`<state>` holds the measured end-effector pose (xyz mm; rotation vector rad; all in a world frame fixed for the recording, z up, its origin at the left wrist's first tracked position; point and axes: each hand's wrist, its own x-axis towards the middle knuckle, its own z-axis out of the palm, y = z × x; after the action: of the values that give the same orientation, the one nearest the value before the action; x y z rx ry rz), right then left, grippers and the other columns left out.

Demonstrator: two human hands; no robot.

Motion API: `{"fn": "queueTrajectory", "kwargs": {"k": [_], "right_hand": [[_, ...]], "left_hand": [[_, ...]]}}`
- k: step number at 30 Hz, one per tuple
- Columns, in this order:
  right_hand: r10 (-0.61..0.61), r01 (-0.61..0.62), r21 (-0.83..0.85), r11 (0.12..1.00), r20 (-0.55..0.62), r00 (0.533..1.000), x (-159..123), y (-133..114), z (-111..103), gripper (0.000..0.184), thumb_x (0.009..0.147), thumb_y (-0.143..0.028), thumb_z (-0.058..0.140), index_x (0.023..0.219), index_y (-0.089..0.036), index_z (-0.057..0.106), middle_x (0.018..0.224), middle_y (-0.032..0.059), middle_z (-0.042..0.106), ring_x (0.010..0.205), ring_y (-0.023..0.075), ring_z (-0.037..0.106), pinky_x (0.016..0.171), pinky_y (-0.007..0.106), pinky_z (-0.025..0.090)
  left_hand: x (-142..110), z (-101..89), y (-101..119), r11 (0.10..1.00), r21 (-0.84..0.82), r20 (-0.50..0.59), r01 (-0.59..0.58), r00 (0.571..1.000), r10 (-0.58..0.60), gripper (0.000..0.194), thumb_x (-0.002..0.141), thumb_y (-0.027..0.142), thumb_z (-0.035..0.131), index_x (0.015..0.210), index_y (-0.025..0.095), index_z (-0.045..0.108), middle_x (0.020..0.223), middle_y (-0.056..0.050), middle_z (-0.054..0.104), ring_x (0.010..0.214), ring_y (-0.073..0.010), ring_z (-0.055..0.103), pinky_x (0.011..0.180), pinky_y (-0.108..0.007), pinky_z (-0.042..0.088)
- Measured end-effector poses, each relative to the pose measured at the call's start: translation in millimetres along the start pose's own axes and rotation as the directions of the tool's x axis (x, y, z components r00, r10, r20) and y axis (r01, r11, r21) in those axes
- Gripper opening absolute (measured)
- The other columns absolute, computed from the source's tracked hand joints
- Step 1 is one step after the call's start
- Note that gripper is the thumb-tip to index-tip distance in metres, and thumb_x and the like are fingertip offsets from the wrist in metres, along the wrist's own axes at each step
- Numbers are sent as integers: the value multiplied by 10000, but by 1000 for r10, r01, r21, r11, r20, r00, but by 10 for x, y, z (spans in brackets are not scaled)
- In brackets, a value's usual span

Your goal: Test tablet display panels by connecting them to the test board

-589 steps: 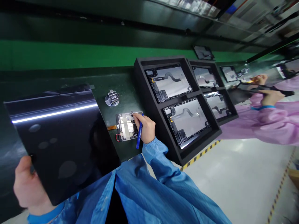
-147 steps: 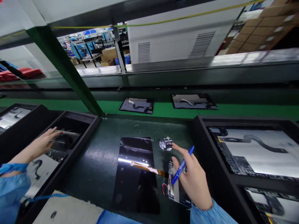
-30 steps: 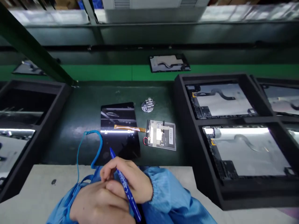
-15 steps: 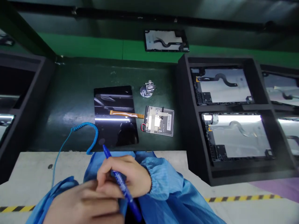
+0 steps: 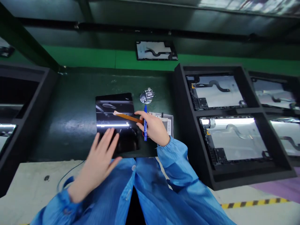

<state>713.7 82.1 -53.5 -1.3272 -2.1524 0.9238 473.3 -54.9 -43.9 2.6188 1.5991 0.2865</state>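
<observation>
A glossy black tablet screen lies on the dark green bench. My left hand is open, fingers spread, over the screen's lower left edge; whether it touches I cannot tell. A blue marker pen is held in my right hand, pointing away from me. The same hand covers much of a small circuit board, which shows a white-edged side and a label. From under its fingers an orange ribbon cable runs left above the screen. Its fingertips are at the cable's board end; whether they grip it is unclear.
A metal tally counter stands behind the board. On the right, a black divided tray holds several tablet display frames. Another display frame lies at the back. A second black tray is at the left.
My hands, close together in front of my body before, have parted. My left hand moved forward to the screen; my right hand went forward and right over the board with the pen. The view shifted slightly.
</observation>
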Motion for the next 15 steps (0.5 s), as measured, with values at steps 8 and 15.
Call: {"fn": "queueTrajectory", "kwargs": {"k": [8,15], "right_hand": [[22,80,417,905,-234,972,-24,57,-194,222,994,-419,536,970,-199,553,789,-3,599,566,94,532,561,229,474],[160,129,739,661,-307,938,-67,72,-232,228,966,-410,632,895,-196,667,785,21,649,584,99,587,571,236,496]], "left_hand": [[-85,390,103,999,24,17,-43,999,42,785,932,364,562,1594,105,229,1636,-225,221,1521,-373,197,1256,-577,68],[-617,190,38,914,-403,-283,52,943,-178,792,905,84,539,1577,399,262,1662,-15,219,1494,-319,287,1197,-611,343]]}}
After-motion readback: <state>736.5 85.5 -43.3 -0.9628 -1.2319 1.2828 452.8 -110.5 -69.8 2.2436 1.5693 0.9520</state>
